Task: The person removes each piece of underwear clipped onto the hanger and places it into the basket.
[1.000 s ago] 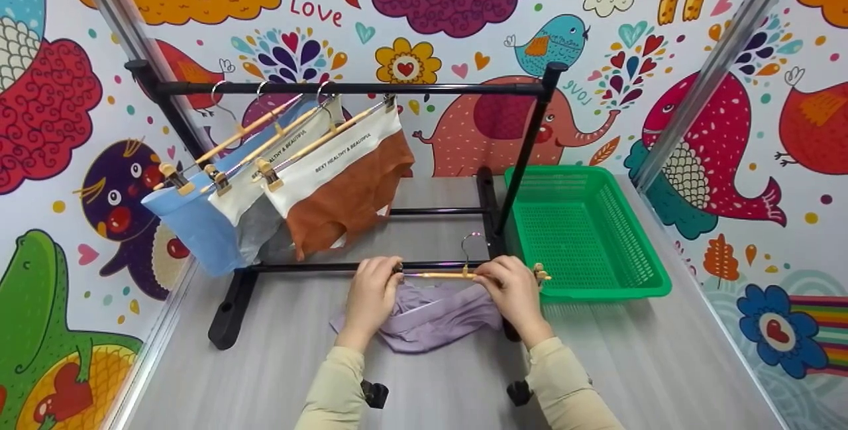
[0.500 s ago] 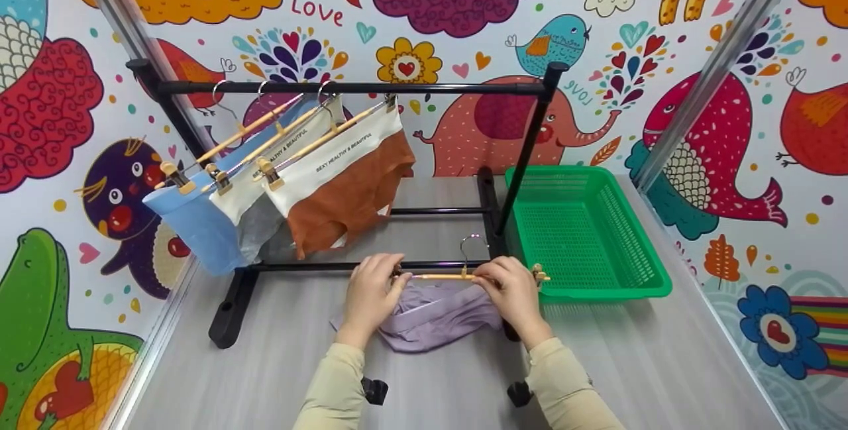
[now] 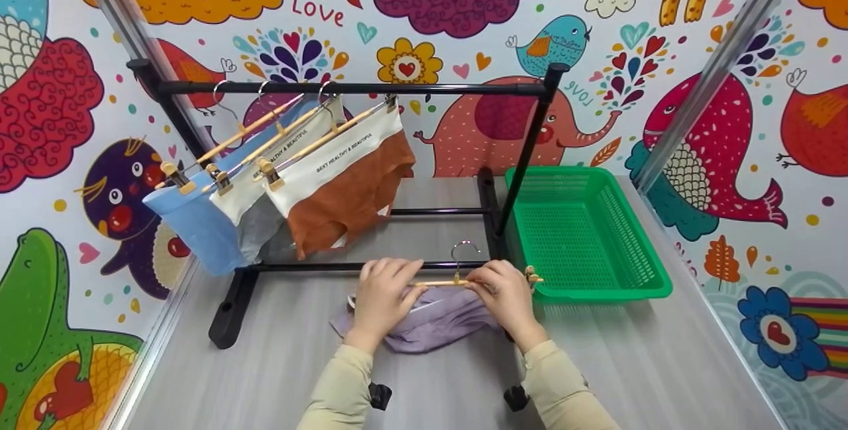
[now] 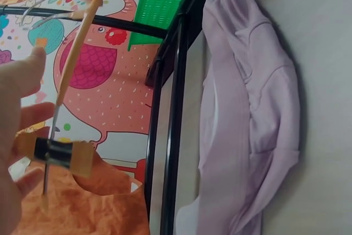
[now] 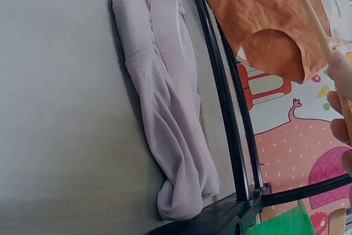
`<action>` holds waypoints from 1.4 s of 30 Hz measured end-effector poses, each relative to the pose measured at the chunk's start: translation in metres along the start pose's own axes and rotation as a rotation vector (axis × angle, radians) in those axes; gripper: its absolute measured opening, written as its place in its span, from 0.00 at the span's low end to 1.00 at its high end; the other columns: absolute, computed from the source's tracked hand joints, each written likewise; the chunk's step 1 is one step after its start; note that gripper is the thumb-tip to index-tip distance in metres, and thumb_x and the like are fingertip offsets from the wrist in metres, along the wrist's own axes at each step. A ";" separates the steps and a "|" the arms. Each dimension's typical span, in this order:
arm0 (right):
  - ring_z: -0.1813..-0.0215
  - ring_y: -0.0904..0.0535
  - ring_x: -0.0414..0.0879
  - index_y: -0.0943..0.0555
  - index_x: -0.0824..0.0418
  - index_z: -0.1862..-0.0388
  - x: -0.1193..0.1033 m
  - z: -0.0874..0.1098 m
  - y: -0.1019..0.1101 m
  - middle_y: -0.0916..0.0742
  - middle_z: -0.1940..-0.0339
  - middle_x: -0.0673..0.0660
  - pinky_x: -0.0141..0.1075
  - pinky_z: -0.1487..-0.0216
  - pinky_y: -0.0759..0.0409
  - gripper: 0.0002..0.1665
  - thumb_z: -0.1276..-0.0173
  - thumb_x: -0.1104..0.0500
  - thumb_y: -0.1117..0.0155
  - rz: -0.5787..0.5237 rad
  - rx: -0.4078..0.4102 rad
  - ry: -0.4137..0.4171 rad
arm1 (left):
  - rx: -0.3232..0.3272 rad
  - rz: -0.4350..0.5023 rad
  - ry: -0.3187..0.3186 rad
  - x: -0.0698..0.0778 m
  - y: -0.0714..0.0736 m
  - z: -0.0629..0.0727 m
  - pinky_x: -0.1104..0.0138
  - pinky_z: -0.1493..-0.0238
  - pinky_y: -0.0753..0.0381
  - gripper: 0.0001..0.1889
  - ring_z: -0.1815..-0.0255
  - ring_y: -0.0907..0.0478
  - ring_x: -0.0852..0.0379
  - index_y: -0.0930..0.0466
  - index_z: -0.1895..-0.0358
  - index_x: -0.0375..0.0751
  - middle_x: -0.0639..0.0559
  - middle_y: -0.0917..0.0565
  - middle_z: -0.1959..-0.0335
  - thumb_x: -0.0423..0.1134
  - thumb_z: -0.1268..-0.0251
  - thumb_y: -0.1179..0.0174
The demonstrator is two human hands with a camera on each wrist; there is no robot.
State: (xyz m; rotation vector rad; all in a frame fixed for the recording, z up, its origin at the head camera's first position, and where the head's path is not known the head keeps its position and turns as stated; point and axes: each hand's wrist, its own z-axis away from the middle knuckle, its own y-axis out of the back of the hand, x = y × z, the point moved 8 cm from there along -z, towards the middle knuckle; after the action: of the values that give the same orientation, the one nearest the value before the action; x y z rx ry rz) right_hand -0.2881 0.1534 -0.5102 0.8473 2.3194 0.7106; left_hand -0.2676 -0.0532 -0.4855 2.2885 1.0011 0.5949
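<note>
A wooden clip hanger [image 3: 440, 283] with a metal hook is held level in front of the rack. My right hand [image 3: 507, 291] pinches its rod right of the hook; one clip [image 3: 532, 275] sticks out beyond that hand. My left hand [image 3: 384, 294] has its fingers about the left end of the rod, by the other clip [image 4: 58, 152] in the left wrist view. Below both hands, lilac underwear [image 3: 444, 324] lies crumpled on the floor, its wide waistband [image 5: 168, 37] plain in the right wrist view. The hanger appears apart from the underwear.
A black clothes rack [image 3: 457, 89] stands behind the hands. On its left hang blue underwear [image 3: 192, 224], a grey-and-white pair [image 3: 255, 234] and brown briefs [image 3: 344, 191], all clipped to hangers. A green basket [image 3: 599, 294] sits at the right, beside the rack's foot.
The hanger has shifted slightly left and toward me with both hands. My left hand has moved right and nearer, its thumb and index finger spread wider. The underwear stays on the floor.
</note>
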 end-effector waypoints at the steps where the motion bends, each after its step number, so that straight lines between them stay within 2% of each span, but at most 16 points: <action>1: 0.65 0.23 0.41 0.14 0.50 0.69 0.000 0.000 -0.001 0.16 0.70 0.43 0.38 0.66 0.25 0.09 0.47 0.55 0.21 0.003 -0.004 -0.001 | -0.002 -0.009 -0.004 0.001 -0.001 0.000 0.52 0.51 0.28 0.24 0.57 0.21 0.51 0.15 0.48 0.46 0.53 0.15 0.59 0.48 0.51 0.25; 12: 0.66 0.22 0.41 0.14 0.50 0.69 -0.004 -0.001 -0.003 0.16 0.70 0.43 0.38 0.66 0.25 0.10 0.49 0.56 0.20 -0.008 0.019 0.041 | 0.030 -0.063 -0.020 0.011 -0.005 0.003 0.50 0.50 0.32 0.21 0.62 0.22 0.52 0.13 0.50 0.49 0.56 0.14 0.64 0.48 0.51 0.26; 19: 0.66 0.23 0.41 0.14 0.50 0.69 -0.005 0.000 -0.005 0.16 0.70 0.43 0.38 0.66 0.26 0.10 0.49 0.57 0.20 0.002 0.006 0.026 | 0.021 -0.070 -0.024 0.013 -0.009 0.004 0.53 0.52 0.30 0.16 0.67 0.22 0.54 0.12 0.54 0.51 0.57 0.14 0.68 0.46 0.47 0.27; 29: 0.66 0.23 0.41 0.14 0.50 0.69 -0.005 -0.001 -0.004 0.16 0.70 0.42 0.38 0.65 0.26 0.11 0.51 0.57 0.19 -0.009 0.014 0.023 | 0.048 -0.063 -0.047 0.015 -0.010 0.004 0.58 0.65 0.30 0.09 0.70 0.24 0.53 0.11 0.64 0.50 0.56 0.16 0.72 0.43 0.51 0.26; 42: 0.66 0.23 0.42 0.14 0.51 0.69 -0.008 -0.002 -0.004 0.16 0.70 0.44 0.39 0.64 0.26 0.11 0.51 0.57 0.19 -0.022 0.006 0.045 | 0.099 -0.025 -0.048 0.012 -0.007 0.007 0.58 0.66 0.30 0.05 0.71 0.24 0.53 0.14 0.70 0.48 0.56 0.17 0.74 0.39 0.51 0.27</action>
State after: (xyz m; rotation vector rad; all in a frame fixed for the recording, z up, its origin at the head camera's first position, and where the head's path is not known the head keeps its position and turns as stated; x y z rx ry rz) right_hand -0.2863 0.1445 -0.5089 0.8154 2.3681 0.7201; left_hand -0.2594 -0.0425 -0.4934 2.3608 1.0565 0.4877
